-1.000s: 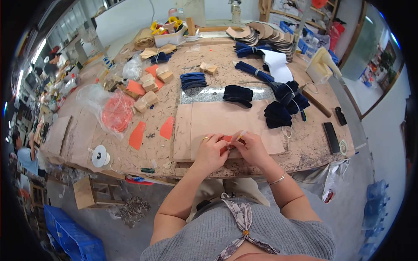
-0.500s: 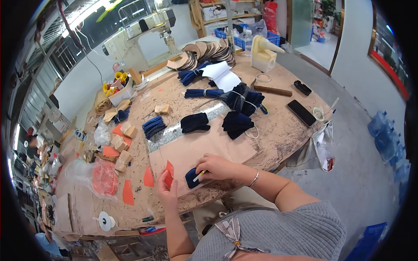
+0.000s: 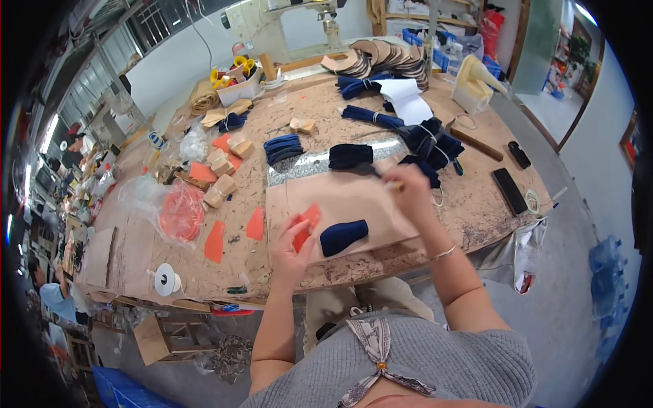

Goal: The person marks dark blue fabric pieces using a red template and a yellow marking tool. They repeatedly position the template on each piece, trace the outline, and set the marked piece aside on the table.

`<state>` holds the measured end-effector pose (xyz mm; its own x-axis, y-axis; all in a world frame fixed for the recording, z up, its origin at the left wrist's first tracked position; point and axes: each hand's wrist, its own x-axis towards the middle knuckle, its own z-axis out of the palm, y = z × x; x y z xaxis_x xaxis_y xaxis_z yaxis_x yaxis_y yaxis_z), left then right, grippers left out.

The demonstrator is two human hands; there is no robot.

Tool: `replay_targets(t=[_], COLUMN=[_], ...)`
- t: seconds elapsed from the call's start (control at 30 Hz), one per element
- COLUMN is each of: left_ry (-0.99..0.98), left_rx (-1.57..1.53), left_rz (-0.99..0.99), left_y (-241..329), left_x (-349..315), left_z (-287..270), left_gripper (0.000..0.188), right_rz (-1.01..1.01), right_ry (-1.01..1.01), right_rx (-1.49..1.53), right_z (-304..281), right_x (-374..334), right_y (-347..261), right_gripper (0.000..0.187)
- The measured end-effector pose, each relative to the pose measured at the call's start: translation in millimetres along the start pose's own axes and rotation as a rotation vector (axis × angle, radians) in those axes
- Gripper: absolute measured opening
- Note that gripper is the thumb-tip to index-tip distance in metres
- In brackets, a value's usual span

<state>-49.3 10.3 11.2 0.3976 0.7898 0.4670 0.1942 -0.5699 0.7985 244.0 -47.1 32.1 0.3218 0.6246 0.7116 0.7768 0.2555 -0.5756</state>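
Note:
My left hand (image 3: 291,255) pinches a small orange-red template (image 3: 309,216) upright above the work board (image 3: 289,197). On that board, just right of this hand, a dark blue cut piece (image 3: 343,238) lies flat. My right hand (image 3: 413,197), smeared by motion, is at the board's far right, its fingers closed around a pale, slim pen (image 3: 392,184). Left of its fingertips a blurred dark piece sticks out from a dark navy stack (image 3: 350,156); whether they touch it I cannot tell. Two more orange-red templates (image 3: 214,242) lie left of the board.
Blue-grey pieces (image 3: 283,148) and tied navy bundles (image 3: 433,144) lie behind the board. A hammer (image 3: 477,144) and a phone (image 3: 509,192) are at the right. Wrapped tan blocks (image 3: 220,191), a plastic bag (image 3: 181,212) and a white spool (image 3: 166,279) are on the left.
My right hand has left the dark blue piece and moved away toward the dark stack. My left hand still holds the orange-red template. The whole view has shifted.

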Motion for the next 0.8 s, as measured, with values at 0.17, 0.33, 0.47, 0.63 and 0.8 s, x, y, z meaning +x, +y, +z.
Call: replay_targets(t=[0.17,0.33,0.47,0.63,0.8], left_ry=[-0.250,-0.352,-0.365,-0.379,-0.386], left_rx=[0.236,0.346,0.357,0.370,0.375], left_rz=[0.235,0.221,0.192,0.193,0.209], left_y=[23,11,13,13,10], left_x=[10,8,6,5,4], left_z=[30,45,43,42,43], left_gripper=[0.034,0.030,0.032,0.032,0.033], right_rz=[-0.207,-0.005,0.140,0.503,0.647], right_ry=[0.125,0.157,0.121,-0.112,-0.313], right_rx=[-0.469,-0.070,0.132,0.594,0.629], right_z=[-48,-40,-28,-7,3], right_x=[19,-22,-43,-51,-50], right_y=[30,25,24,3,-21], right_gripper=[0.018,0.016,0.036,0.025,0.011])
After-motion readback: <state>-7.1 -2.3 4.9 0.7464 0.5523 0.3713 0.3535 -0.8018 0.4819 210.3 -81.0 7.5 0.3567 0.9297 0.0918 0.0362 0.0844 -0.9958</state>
